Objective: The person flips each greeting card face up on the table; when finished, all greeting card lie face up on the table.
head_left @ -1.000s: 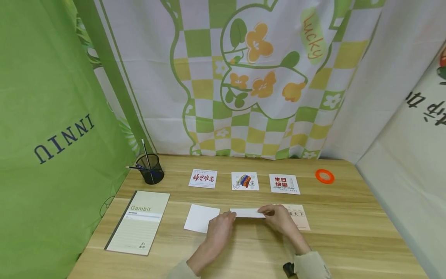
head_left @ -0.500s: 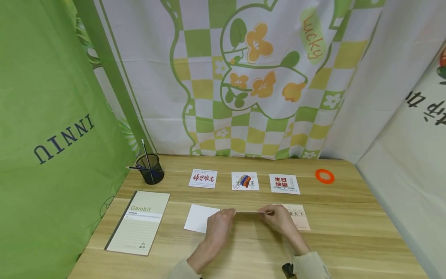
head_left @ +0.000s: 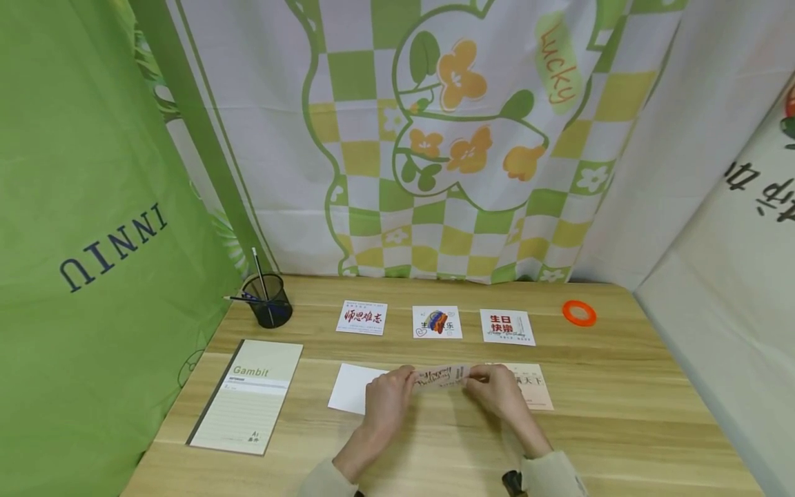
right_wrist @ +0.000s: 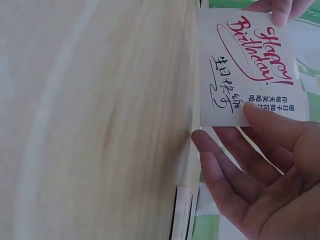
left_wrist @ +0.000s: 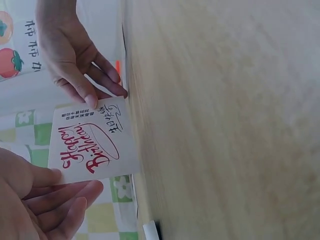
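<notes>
Between both hands is a square white greeting card, its face printed with red "Happy Birthday" lettering and dark Chinese characters in the wrist views. My left hand pinches one side edge between thumb and fingers. On the opposite edge, my right hand pinches it the same way, thumb on the printed face. The card is raised and tilted, its printed face turned toward me. Left of my left hand lies a blank white card, partly covered by that hand. Under my right hand a cream card with Chinese characters is partly hidden.
Behind lie three printed cards in a row: a red-lettered one, a colourful one and a birthday one. An orange ring lies at right. At left are a mesh pen cup and a notebook.
The card in both hands has turned from its blank white side, through edge-on, to its printed face. The hands keep their pinch with little shift; the other cards stay put.
</notes>
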{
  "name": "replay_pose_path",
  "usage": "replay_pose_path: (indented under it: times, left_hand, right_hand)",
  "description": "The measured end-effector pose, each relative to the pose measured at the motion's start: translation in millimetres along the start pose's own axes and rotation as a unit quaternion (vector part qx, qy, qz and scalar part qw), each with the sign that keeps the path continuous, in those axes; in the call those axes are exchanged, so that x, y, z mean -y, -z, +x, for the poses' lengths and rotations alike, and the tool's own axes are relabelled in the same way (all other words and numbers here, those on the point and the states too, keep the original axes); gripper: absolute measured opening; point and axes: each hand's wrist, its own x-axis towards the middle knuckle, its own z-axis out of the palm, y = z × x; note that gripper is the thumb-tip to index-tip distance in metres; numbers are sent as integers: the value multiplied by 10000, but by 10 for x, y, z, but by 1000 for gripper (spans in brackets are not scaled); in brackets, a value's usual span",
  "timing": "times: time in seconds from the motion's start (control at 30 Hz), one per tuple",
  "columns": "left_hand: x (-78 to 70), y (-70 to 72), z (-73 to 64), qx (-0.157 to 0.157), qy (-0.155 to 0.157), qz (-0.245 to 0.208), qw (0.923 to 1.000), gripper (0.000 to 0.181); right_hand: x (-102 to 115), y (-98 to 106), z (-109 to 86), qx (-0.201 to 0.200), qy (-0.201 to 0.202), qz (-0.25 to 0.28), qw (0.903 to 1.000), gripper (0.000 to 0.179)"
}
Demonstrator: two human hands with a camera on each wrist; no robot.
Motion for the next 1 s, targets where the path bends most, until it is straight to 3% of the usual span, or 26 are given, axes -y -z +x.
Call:
replay_pose_path:
  times: [0.17,0.43,0.8,1.0]
  left_hand:
    - [16,-7,3,79,422,-628,9971,14]
    - [51,-55,-20,388,910,-1208,9877,8]
    - [78,-100,-45,634,1091,-1238,9842,5]
    - [97,-118,-53,798,1284,-1467,9776,5]
  right_hand:
    - [23,16,-4,25,-3,77,10000,8]
    - [36,26,-1,20,-56,109,9999,10]
    - [68,40,3,-88,-239,251,9994,12]
    - [66,46,1,-123,-214,175,9995,12]
